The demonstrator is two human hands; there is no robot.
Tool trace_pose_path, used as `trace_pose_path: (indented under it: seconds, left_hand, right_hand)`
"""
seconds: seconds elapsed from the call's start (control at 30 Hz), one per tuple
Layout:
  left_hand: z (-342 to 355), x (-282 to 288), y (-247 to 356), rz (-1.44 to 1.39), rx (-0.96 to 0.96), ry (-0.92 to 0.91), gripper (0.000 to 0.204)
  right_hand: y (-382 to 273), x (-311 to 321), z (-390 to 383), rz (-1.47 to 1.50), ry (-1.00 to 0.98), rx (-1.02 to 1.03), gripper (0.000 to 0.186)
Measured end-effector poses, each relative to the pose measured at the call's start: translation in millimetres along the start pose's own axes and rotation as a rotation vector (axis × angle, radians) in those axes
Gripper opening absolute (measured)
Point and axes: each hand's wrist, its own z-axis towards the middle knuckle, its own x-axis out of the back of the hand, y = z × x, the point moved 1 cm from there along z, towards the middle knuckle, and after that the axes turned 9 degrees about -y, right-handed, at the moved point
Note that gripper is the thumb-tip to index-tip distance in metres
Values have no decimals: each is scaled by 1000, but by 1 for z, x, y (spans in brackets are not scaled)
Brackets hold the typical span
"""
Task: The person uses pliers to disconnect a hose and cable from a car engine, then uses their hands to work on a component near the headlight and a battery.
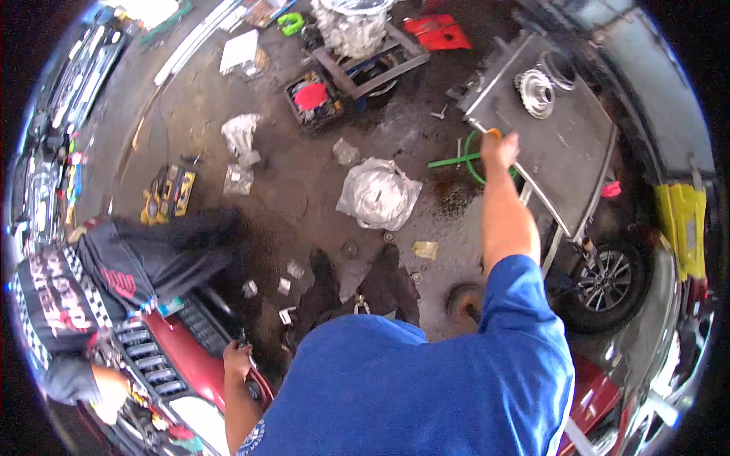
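At the near-left edge of a metal-topped workbench [566, 163], my right hand [500, 150] is closed, and a small orange-yellow piece [494, 132] shows at its fingers. Beyond and below that hand, a green ring [471, 169] with a straight green bar [449, 162] sits lower than the bench top. A toothed metal drum [534, 94] and a dark ring [560, 70] lie on the bench. Down at my left side, beside the red car front, my left hand [237, 360] is curled with a dark bit poking up from it. What it grips is too small to name.
On the floor lies a round part in clear plastic [379, 194]. A gearbox case [353, 30] stands on a metal frame [372, 80] beyond it. A co-worker [114, 281] bends over a red car [182, 346] at left. A wheel [604, 283] is at right.
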Motion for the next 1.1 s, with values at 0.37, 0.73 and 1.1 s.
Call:
trace_pose_path:
  seconds: [0.37, 0.73, 1.1]
  left_hand:
    - [-1, -17, 18, -13, 122, 47, 21]
    - [126, 53, 116, -55, -62, -50, 21]
    - [284, 212, 353, 10, -272, -135, 39]
  right_hand:
    - [33, -13, 76, -138, 42, 143, 99]
    - [-18, -71, -143, 140, -243, 270, 84]
    - [-98, -256, -205, -429, -1292, 81, 61]
